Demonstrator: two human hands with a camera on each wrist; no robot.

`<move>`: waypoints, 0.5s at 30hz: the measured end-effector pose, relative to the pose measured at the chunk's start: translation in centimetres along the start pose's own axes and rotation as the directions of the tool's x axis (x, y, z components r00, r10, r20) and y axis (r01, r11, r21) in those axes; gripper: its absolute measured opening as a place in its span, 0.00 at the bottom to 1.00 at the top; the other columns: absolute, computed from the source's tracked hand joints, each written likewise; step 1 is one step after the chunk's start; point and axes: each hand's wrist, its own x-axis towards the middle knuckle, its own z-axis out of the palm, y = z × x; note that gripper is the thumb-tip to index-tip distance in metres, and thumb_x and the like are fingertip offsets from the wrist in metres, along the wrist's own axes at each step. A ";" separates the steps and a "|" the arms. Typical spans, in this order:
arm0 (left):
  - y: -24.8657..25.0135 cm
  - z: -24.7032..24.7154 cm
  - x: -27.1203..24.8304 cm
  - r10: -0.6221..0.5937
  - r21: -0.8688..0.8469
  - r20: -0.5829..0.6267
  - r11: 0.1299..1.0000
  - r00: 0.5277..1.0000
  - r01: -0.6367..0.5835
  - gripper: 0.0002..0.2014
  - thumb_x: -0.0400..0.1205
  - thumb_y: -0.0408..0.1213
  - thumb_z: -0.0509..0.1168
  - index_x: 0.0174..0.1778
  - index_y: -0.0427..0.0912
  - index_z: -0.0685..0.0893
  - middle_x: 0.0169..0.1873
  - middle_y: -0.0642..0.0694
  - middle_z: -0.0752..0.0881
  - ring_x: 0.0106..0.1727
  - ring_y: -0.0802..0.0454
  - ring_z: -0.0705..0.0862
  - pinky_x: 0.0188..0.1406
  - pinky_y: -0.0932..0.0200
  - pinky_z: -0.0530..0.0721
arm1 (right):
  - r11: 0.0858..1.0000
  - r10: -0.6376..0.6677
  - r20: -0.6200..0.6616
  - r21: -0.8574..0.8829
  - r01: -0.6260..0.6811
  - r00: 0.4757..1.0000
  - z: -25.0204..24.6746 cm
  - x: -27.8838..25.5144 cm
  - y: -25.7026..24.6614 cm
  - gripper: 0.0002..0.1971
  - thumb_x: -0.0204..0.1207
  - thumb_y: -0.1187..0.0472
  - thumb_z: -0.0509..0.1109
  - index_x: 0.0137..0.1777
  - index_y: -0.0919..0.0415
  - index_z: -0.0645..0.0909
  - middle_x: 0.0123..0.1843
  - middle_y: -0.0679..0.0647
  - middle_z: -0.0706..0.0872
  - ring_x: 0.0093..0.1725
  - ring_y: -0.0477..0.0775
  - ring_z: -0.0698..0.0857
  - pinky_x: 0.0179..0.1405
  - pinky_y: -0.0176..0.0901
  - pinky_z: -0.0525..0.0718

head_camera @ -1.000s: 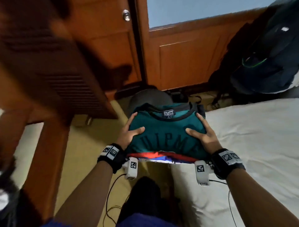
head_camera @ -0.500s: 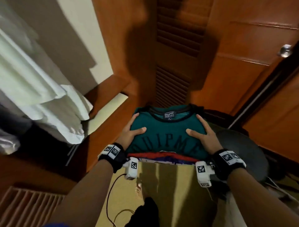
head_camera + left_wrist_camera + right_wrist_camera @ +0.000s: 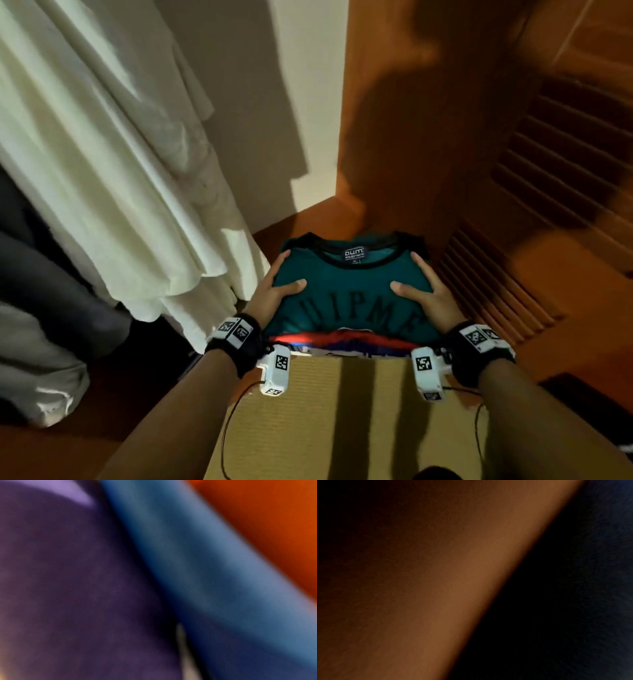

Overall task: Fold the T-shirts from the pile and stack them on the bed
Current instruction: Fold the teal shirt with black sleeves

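From the head view we find a stack of folded T-shirts (image 3: 346, 329) carried in mid-air between both hands, with a teal T-shirt (image 3: 346, 291) uppermost, its collar label facing up, and red, blue and white edges of other garments showing beneath its near edge. The left hand (image 3: 274, 291) clasps the stack's left side, thumb curled over the top and fingers running along and under the edge; the right hand (image 3: 424, 294) holds the right side likewise, thumb on top. Below the stack lies a tan ribbed floor surface (image 3: 342, 411); a pale hanging cloth (image 3: 113, 154) stands to the left and a wooden louvred panel (image 3: 548, 171) to the right and far side. The bed is not visible here. The left wrist view shows only blurred purple, blue and orange bands; no fingers can be made out. The right wrist view is dark brown and black, likewise unreadable. We judge folding largely done and the stack in transit; the next move calls for a level, two-handed set-down on a flat surface, since the lower layers could slip.
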 end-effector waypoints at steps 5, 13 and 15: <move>1.4 -1.5 7.8 0.030 -0.029 -0.134 0.999 0.991 -0.034 0.35 0.80 0.23 0.72 0.81 0.53 0.73 0.63 0.48 0.90 0.59 0.51 0.91 0.53 0.58 0.89 | 1.000 0.022 0.123 -0.015 -0.021 0.992 1.4 12.4 -1.8 0.48 0.52 0.44 0.91 0.75 0.28 0.76 0.75 0.44 0.83 0.70 0.49 0.84 0.73 0.56 0.81; 0.4 -1.5 23.1 0.033 -0.091 -0.403 0.993 0.915 -0.076 0.35 0.80 0.19 0.70 0.82 0.50 0.71 0.67 0.42 0.88 0.64 0.45 0.89 0.61 0.54 0.89 | 0.995 0.078 0.363 0.027 -0.095 0.928 3.7 36.5 -1.7 0.56 0.42 0.50 0.95 0.76 0.41 0.76 0.71 0.52 0.85 0.68 0.52 0.86 0.55 0.40 0.88; -0.1 -1.2 27.0 0.024 -0.097 -0.470 0.992 0.882 -0.079 0.36 0.80 0.20 0.70 0.82 0.50 0.71 0.67 0.43 0.87 0.64 0.47 0.89 0.62 0.54 0.89 | 0.996 0.090 0.405 -0.016 -0.091 0.910 3.7 42.0 -1.3 0.58 0.46 0.49 0.94 0.81 0.45 0.73 0.72 0.51 0.85 0.68 0.52 0.85 0.56 0.40 0.88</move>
